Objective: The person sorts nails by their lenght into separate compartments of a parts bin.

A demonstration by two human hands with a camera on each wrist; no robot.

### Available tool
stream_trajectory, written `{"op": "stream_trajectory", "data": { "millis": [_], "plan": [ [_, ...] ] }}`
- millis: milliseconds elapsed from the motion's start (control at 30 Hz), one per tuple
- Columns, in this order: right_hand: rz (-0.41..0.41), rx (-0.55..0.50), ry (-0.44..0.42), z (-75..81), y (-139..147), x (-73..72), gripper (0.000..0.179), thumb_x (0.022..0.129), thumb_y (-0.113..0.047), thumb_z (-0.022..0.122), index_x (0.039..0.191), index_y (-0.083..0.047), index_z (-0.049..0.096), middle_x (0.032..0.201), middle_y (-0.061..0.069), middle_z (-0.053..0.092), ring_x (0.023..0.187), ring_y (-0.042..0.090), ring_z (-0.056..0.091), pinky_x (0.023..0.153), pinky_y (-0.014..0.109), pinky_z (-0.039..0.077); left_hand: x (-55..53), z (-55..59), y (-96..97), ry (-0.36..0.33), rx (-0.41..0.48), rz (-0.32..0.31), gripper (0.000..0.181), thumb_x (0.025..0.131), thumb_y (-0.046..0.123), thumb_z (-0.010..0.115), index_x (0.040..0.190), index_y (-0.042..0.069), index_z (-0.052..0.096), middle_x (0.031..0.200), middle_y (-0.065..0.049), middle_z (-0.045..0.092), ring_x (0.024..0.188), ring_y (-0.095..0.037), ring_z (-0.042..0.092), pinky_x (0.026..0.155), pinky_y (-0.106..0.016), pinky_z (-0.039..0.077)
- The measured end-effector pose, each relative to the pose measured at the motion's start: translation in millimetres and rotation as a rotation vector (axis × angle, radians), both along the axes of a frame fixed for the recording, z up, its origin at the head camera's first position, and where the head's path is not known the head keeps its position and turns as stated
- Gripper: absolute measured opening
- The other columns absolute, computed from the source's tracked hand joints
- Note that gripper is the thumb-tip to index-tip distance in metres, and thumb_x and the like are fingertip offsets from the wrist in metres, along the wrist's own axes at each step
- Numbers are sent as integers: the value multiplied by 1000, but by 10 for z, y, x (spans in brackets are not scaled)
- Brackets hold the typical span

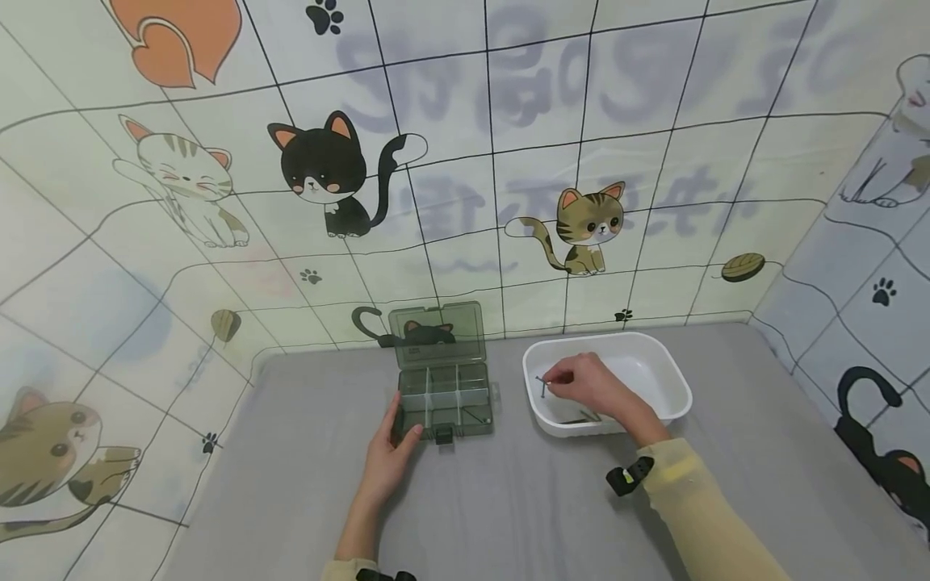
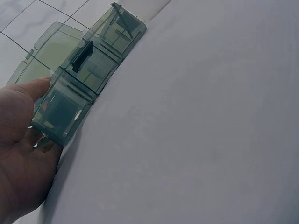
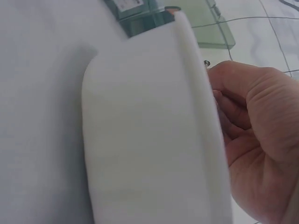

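Note:
A translucent green compartment box (image 1: 445, 397) stands on the table with its lid (image 1: 439, 335) raised at the back. My left hand (image 1: 388, 460) grips its front left corner, the thumb along the front side, as the left wrist view also shows. A thin metal screw (image 1: 475, 415) lies in the front right compartment. Over the left part of a white plastic basin (image 1: 654, 363), my right hand (image 1: 592, 383) pinches a small metal screw (image 1: 542, 389) between thumb and fingertips. Several more screws (image 1: 590, 416) lie at the basin's front, partly hidden beneath the hand.
A grey cloth (image 1: 508, 508) covers the table. Behind the box and basin rises a hanging sheet (image 1: 465, 202) printed with cats and grid lines. The basin stands to the right of the box, with a narrow gap between them.

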State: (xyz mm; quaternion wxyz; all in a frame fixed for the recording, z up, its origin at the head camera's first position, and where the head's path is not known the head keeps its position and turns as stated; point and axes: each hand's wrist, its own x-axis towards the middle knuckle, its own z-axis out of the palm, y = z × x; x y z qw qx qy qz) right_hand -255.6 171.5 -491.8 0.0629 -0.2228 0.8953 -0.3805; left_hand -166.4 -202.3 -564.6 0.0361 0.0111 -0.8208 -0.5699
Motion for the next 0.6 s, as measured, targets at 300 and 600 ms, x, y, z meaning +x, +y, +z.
{"op": "stream_trajectory", "data": {
  "millis": [300,600],
  "plan": [
    [18,-41,30,108,-152,56,15,90,-3,72,104,0,79,89,-1,75,79,10,65,69,27,55,2,-4,-3,7,17,-5,74,102,22,67,164,19,27,168,-11,21,155,-32,15,122,-53,22],
    [54,-63,23,164,-356,72,13,91,-2,71,102,-1,79,91,0,75,81,12,66,71,29,56,-10,0,0,-7,-1,8,73,102,20,67,164,17,27,168,-12,22,154,-33,17,121,-54,24]
  ]
}}
